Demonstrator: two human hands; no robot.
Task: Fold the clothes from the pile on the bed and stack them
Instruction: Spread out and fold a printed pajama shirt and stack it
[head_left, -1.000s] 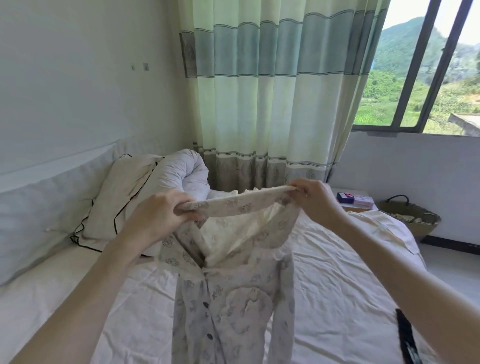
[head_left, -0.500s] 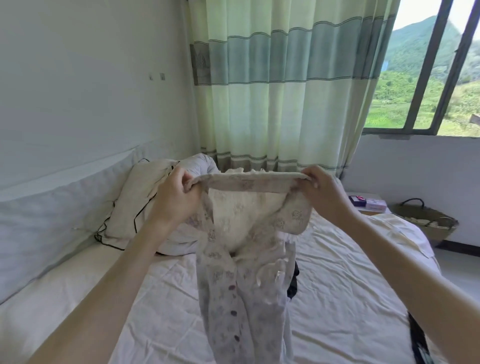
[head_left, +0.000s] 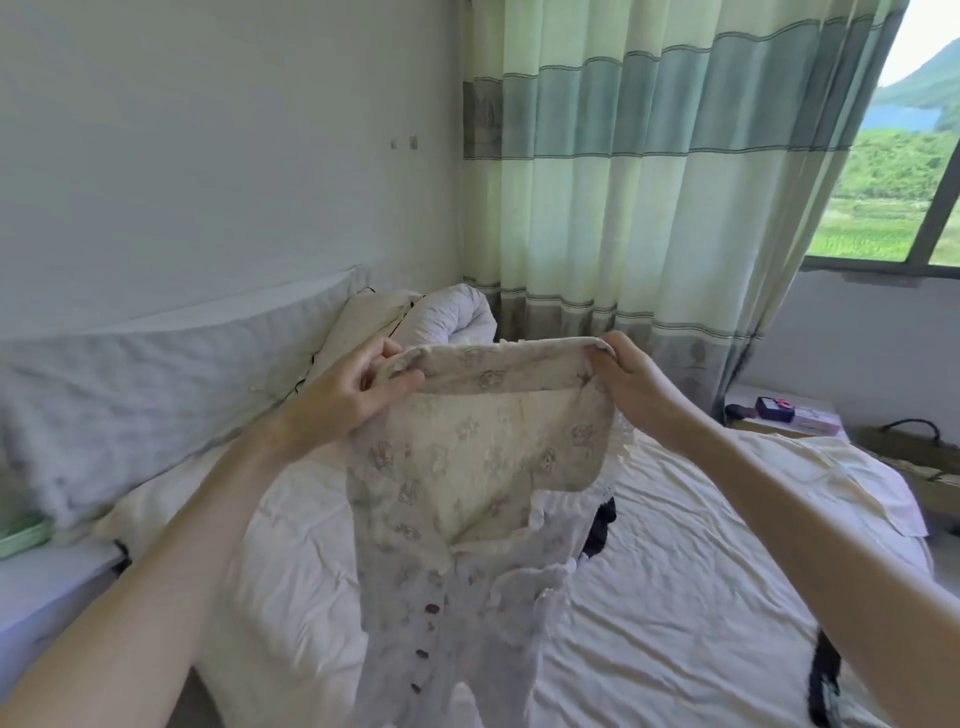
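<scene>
A pale floral button-front shirt (head_left: 467, 493) with a lace-trimmed collar hangs in the air over the bed (head_left: 675, 597). My left hand (head_left: 348, 395) pinches the left end of its top edge. At the right end, my right hand (head_left: 634, 384) grips the same edge, so the fabric is stretched between them. The shirt's lower part drops out of the frame. A dark garment (head_left: 602, 525) peeks out on the sheet behind the shirt, and another dark piece (head_left: 826, 675) lies near my right forearm.
A long grey pillow (head_left: 130, 395) and a rolled white quilt (head_left: 457, 322) lie along the wall at left. A striped curtain (head_left: 649, 182) hangs behind. A bedside table (head_left: 779, 415) with small boxes and a woven basket (head_left: 919, 447) stand at right.
Both hands have lifted the shirt higher and turned it, so the inside of the back panel now faces me. The view has swung left and closer.
</scene>
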